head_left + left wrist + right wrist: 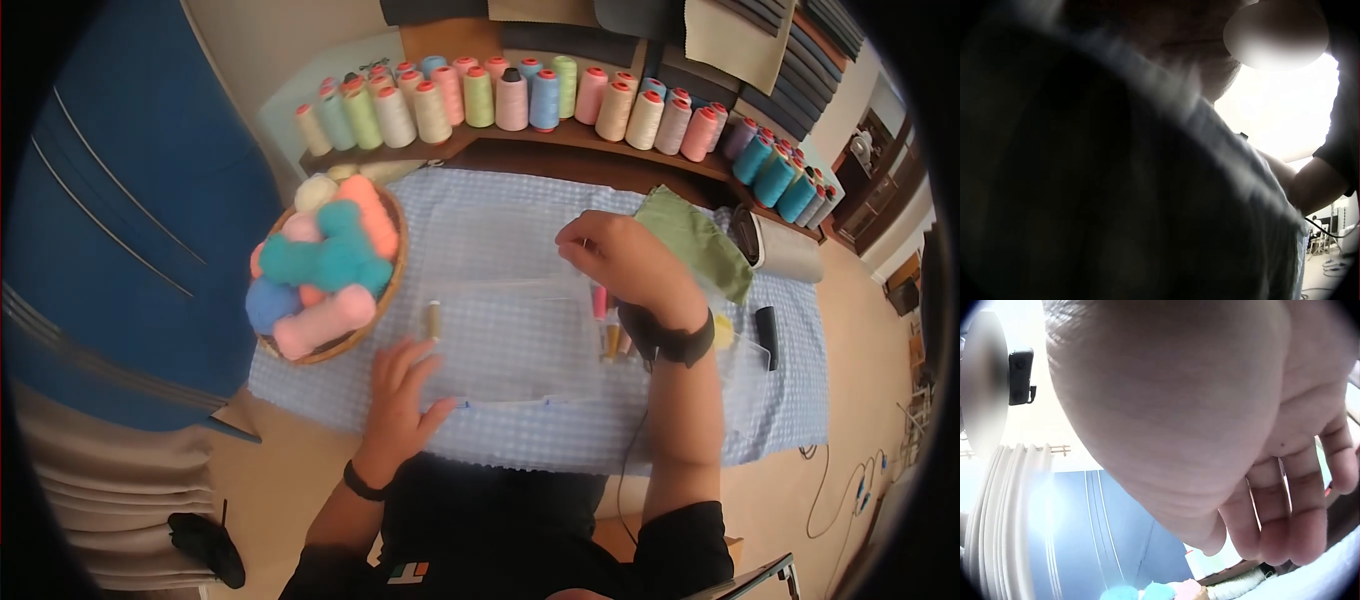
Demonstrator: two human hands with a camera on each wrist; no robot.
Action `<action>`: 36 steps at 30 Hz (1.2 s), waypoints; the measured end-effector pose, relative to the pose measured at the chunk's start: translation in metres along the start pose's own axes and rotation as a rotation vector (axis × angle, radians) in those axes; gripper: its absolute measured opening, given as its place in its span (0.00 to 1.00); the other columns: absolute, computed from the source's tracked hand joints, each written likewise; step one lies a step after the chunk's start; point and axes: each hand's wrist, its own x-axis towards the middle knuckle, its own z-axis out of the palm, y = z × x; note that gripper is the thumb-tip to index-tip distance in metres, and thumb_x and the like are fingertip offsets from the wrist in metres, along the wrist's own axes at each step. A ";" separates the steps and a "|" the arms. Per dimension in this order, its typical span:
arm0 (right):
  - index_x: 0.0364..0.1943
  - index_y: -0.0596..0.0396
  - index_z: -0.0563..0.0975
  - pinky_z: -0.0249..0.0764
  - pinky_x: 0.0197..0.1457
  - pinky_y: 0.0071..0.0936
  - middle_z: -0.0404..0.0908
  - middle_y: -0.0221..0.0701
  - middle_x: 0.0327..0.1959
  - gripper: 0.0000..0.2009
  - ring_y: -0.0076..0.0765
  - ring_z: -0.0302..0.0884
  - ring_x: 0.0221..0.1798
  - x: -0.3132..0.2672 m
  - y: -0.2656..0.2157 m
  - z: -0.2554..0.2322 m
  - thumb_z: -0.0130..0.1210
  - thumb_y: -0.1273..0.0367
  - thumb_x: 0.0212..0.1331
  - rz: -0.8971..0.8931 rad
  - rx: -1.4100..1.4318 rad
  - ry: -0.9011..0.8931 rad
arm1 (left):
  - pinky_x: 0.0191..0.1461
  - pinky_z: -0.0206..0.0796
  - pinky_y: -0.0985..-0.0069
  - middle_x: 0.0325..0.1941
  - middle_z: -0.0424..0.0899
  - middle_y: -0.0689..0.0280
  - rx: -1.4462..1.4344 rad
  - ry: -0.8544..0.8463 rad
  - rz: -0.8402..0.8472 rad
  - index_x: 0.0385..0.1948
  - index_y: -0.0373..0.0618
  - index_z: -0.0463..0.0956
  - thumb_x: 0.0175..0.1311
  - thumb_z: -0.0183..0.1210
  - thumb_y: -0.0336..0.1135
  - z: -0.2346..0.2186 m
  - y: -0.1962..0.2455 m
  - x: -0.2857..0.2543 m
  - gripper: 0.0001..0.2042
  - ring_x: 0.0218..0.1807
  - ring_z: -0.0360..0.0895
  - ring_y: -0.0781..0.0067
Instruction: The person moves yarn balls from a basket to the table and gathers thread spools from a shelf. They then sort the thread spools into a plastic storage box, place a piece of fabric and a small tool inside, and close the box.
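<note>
A clear plastic case (520, 350) with two blue clasps lies on the checked cloth, its transparent lid (490, 235) laid back behind it. Inside, near the left wall, is a small olive thread spool (433, 320). My left hand (400, 405) is at the case's front left corner, fingers spread, fingertips just below that spool. Over the case's right side hovers my right hand (628, 262), bent at the wrist. Its fingers (1272, 512) hang loosely curved with nothing in them. Pink and gold small spools (612, 340) lie beside the case, partly under the right wrist. The left wrist view is mostly dark.
A wicker basket (398, 270) of coloured yarn balls stands at the left. Large thread cones (545, 100) line the shelf behind. To the right are a green cloth (690, 235), a black cylinder (767, 335) and another clear plastic piece (745, 375).
</note>
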 end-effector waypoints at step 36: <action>0.45 0.55 0.88 0.82 0.55 0.47 0.87 0.39 0.55 0.10 0.50 0.84 0.56 -0.018 -0.034 0.108 0.58 0.70 0.63 -0.259 -0.123 -0.649 | 0.81 0.58 0.49 0.83 0.60 0.45 -0.039 -0.125 -0.020 0.71 0.38 0.71 0.68 0.70 0.52 -0.018 0.003 0.016 0.36 0.81 0.62 0.37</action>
